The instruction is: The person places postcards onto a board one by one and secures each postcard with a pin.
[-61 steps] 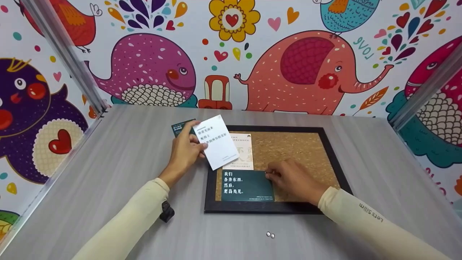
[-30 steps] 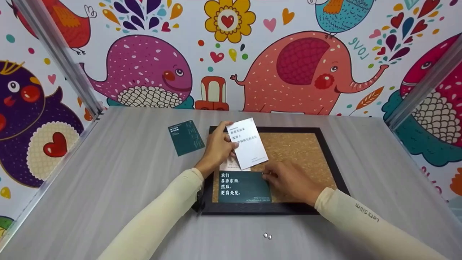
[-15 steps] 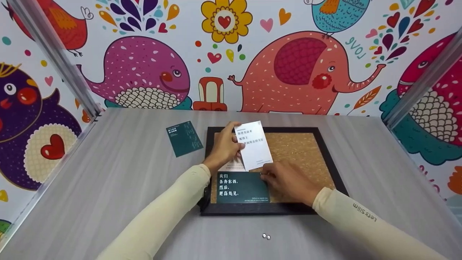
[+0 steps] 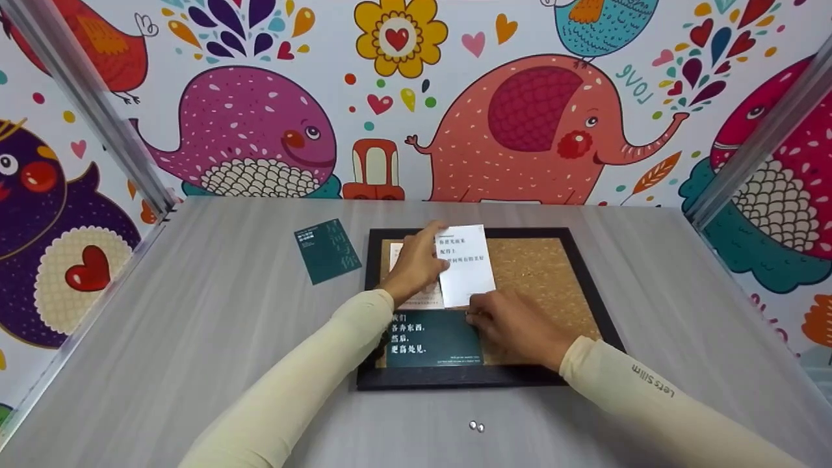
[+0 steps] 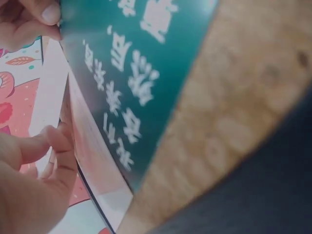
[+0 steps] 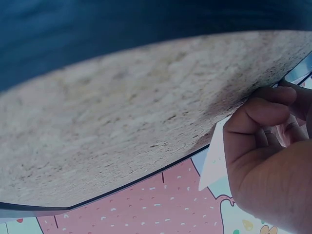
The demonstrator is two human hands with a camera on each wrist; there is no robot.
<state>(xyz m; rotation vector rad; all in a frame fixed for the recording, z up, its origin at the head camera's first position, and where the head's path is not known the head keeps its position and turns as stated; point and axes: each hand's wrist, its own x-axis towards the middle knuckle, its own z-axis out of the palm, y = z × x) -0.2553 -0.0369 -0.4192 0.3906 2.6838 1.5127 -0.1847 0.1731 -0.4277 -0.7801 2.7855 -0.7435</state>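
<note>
With thumb and fingers, my left hand (image 4: 416, 263) pinches the left edge of a white card (image 4: 469, 276) printed with dark lettering. The card lies over the upper part of a cork board (image 4: 546, 273), overlapping a pale printed card (image 4: 426, 299). A dark green card (image 4: 435, 351) with white lettering sits below them, along the board's lower left. At its upper right corner, my right hand (image 4: 513, 322) holds a small thumbtack between thumb and forefinger, mostly hidden by the fingers. The right wrist view shows this hand (image 6: 273, 141) with curled fingers at the cork.
Another dark green card (image 4: 327, 251) lies on the grey table left of the board. Two small silver thumbtacks (image 4: 476, 426) sit in front of the board's black frame (image 4: 468, 377). A patterned wall (image 4: 260, 130) stands behind.
My left hand has carried the white card rightward from the board's left side onto it, turning it nearly upright beside the pale card. The right hand has stayed at the green card's corner.
</note>
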